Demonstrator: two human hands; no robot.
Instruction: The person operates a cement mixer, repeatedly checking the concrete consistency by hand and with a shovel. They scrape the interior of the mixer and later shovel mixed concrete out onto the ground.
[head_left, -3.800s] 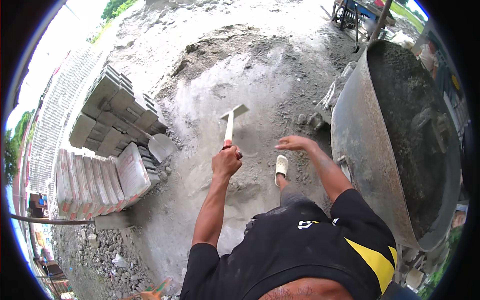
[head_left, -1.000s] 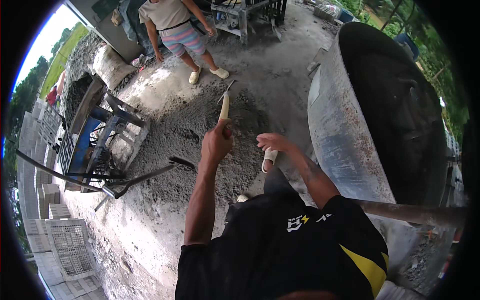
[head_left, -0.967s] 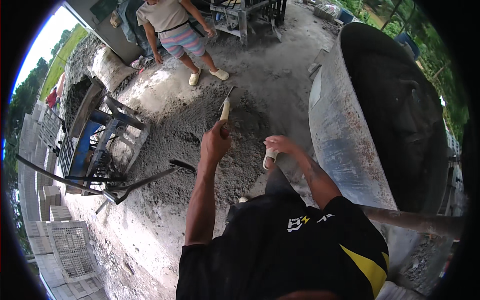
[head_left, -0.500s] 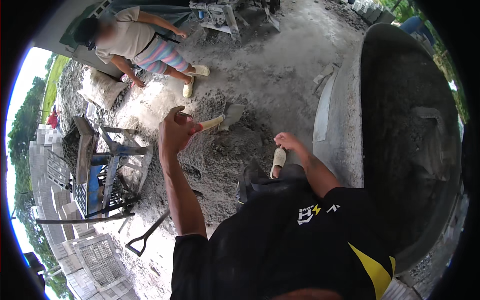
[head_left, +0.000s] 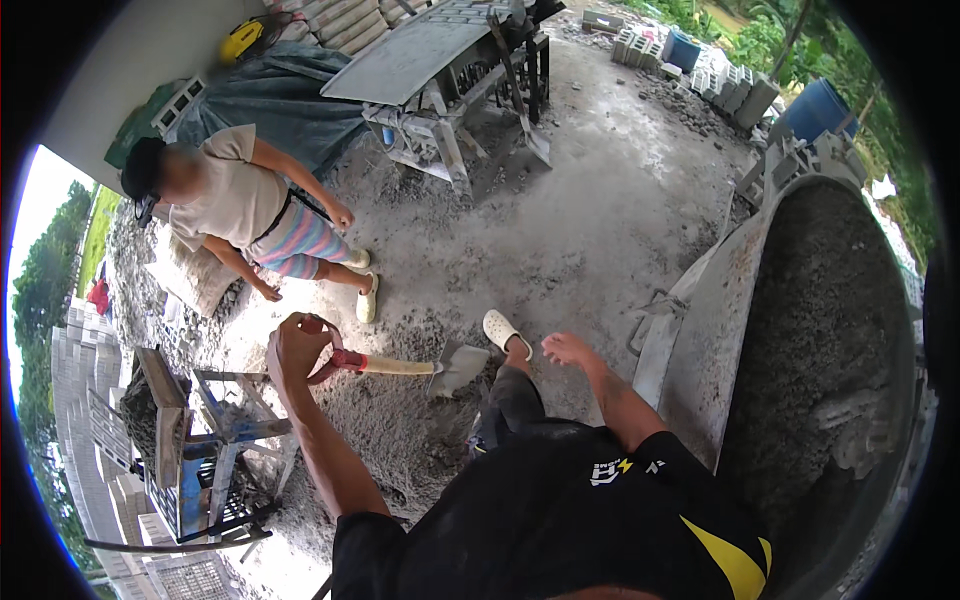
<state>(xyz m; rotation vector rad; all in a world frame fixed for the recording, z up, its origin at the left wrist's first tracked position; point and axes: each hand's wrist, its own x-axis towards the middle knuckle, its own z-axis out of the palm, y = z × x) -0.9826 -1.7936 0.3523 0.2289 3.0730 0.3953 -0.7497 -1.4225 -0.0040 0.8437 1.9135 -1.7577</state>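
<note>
My left hand (head_left: 298, 346) is closed round the red D-shaped grip of a shovel (head_left: 400, 366). Its short pale wooden shaft points right, to a grey metal blade (head_left: 462, 369) above the edge of a grey heap of sand or wet mix (head_left: 400, 430). Little or nothing seems to lie on the blade. My right hand (head_left: 568, 348) is off the shovel, with loosely bent fingers apart and nothing visible in them. It hangs between my pale clog (head_left: 507, 334) and the big metal mixing drum (head_left: 715, 340).
A person (head_left: 245, 200) stands ahead on the left, arms lowered. Near them is a blue and grey block-moulding frame (head_left: 215, 430). A metal-topped bench (head_left: 410, 60) stands at the back, another shovel (head_left: 530, 140) leaning on it. Dark mix (head_left: 820, 330) fills part of the drum.
My view has tilted up, bringing the bench and blue barrel into sight. My left hand has swung the shovel level, and one foot has stepped forward. My right hand's fingers have loosened.
</note>
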